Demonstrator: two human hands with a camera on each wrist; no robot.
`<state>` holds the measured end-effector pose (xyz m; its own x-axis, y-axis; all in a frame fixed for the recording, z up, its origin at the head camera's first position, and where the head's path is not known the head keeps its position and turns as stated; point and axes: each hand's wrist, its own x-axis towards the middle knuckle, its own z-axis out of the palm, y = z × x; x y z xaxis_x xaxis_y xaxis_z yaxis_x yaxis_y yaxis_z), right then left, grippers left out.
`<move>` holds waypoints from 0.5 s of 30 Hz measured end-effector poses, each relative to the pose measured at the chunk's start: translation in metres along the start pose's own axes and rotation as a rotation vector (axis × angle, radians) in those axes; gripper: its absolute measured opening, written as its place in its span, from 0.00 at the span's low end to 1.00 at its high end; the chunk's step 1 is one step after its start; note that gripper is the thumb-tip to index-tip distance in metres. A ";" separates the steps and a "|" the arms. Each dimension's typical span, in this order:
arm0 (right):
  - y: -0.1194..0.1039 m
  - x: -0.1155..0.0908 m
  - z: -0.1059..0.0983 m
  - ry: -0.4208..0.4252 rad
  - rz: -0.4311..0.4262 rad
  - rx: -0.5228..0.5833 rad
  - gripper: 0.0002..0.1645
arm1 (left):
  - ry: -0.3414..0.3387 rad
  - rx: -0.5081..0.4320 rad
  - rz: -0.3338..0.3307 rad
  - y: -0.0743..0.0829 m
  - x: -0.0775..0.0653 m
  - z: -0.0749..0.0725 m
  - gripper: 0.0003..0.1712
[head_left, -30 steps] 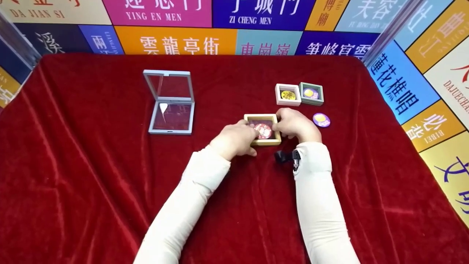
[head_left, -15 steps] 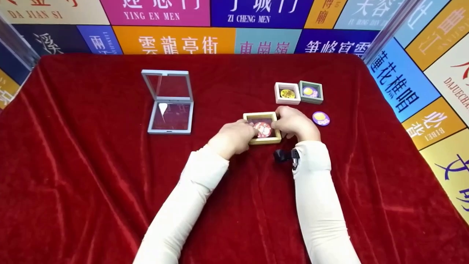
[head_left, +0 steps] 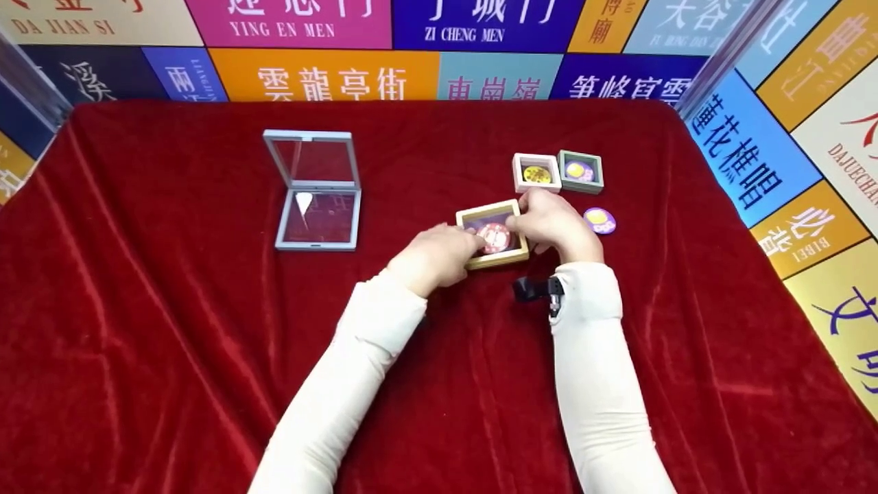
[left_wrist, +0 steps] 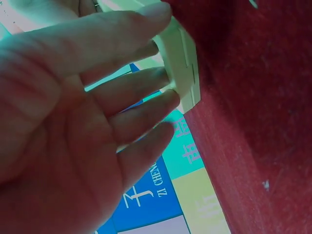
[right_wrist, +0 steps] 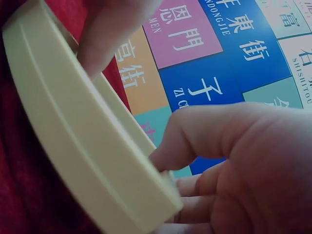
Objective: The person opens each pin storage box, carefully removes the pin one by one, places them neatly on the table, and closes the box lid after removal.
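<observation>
A pale yellow square display frame point(head_left: 499, 259) lies between the two hands, turned slightly askew. Inside it is a round red-and-white badge point(head_left: 495, 241). My left hand point(head_left: 433, 255) pinches the frame's left side, thumb over the rim and fingers against the outer wall, as the left wrist view shows on the frame's edge point(left_wrist: 179, 68). On the opposite side my right hand point(head_left: 554, 225) grips the right wall, its thumb reaching inside the rim. The right wrist view has the frame's long side wall point(right_wrist: 83, 131) close up, with the right hand point(right_wrist: 239, 151) at its near corner.
Behind the right hand stand a small pink frame point(head_left: 518, 181) with a yellow badge and a green frame point(head_left: 582, 188) with a purple one. A loose purple badge point(head_left: 600, 221) lies nearby. At left, a grey-blue hinged case point(head_left: 317, 245) stands open on the red cloth point(head_left: 171, 329).
The yellow frame has turned slightly counterclockwise, its right side moving away from the person. The right hand has shifted a little the same way; both hands keep their hold.
</observation>
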<state>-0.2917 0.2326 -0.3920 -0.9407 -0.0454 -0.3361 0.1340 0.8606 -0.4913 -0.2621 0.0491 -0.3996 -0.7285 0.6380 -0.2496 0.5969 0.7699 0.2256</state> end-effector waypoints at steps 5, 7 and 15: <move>-0.004 -0.002 -0.002 0.030 -0.022 0.058 0.16 | 0.018 -0.018 0.016 0.000 -0.002 -0.001 0.16; -0.005 -0.004 -0.004 0.051 -0.024 0.091 0.22 | 0.019 -0.041 0.014 0.000 -0.002 -0.001 0.17; -0.011 -0.010 -0.008 -0.009 -0.101 0.323 0.27 | 0.016 -0.033 0.005 -0.001 -0.004 -0.004 0.19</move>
<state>-0.2864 0.2282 -0.3766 -0.9517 -0.1279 -0.2790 0.1333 0.6464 -0.7512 -0.2613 0.0454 -0.3953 -0.7313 0.6410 -0.2331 0.5890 0.7658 0.2582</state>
